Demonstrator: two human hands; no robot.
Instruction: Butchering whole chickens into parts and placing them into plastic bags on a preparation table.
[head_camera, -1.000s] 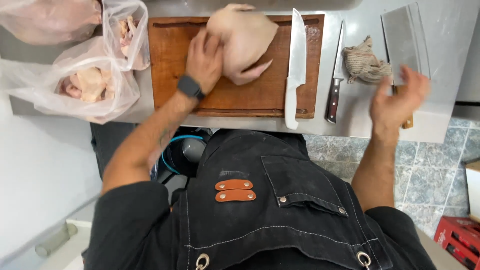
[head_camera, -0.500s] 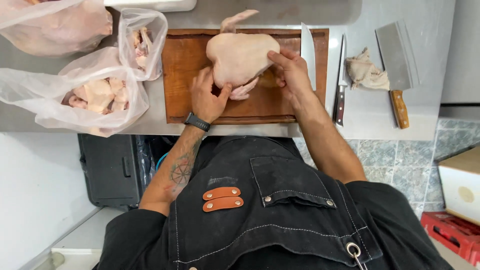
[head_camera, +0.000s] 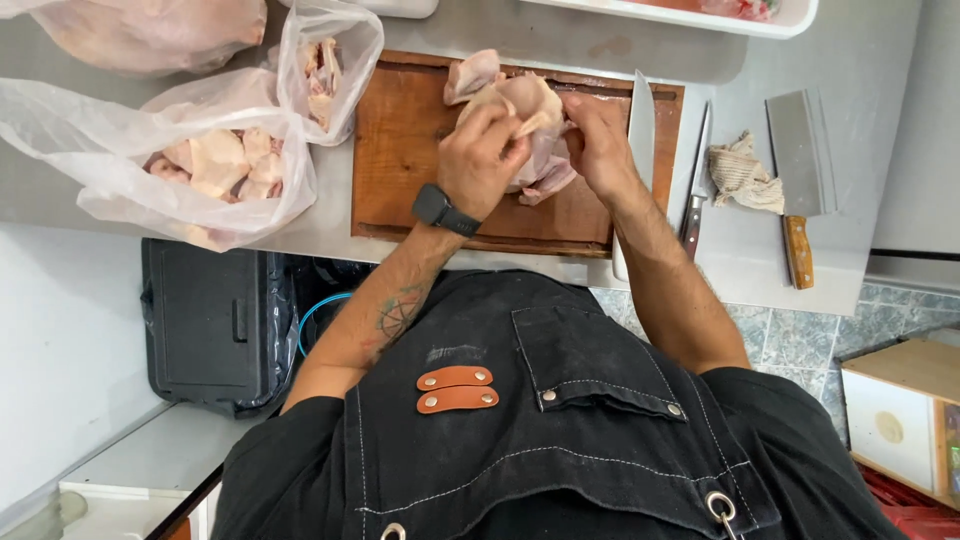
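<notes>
A raw whole chicken (head_camera: 525, 120) lies on the wooden cutting board (head_camera: 400, 150), toward the board's far edge, its long axis running roughly left to right across the board; both hands are on it. The left hand (head_camera: 482, 160) (a dark watch on its wrist) covers the near left side of the bird and grips it from above, fingers curled into the flesh; the right hand (head_camera: 598, 140) clasps the right end, fingers closed on skin or a joint, though exactly which part is hidden. The bird sits between the two hands, directly ahead of the person, about equally near to each. Just right of the right hand a long white-bladed knife (head_camera: 636, 150) lies along the board's edge; further right on the steel surface (head_camera: 740, 260) rest a slim knife (head_camera: 696, 190), a crumpled cloth (head_camera: 742, 175) and a cleaver (head_camera: 797, 170). Left of the board, clear plastic bags (head_camera: 200, 170) hold chicken pieces.
</notes>
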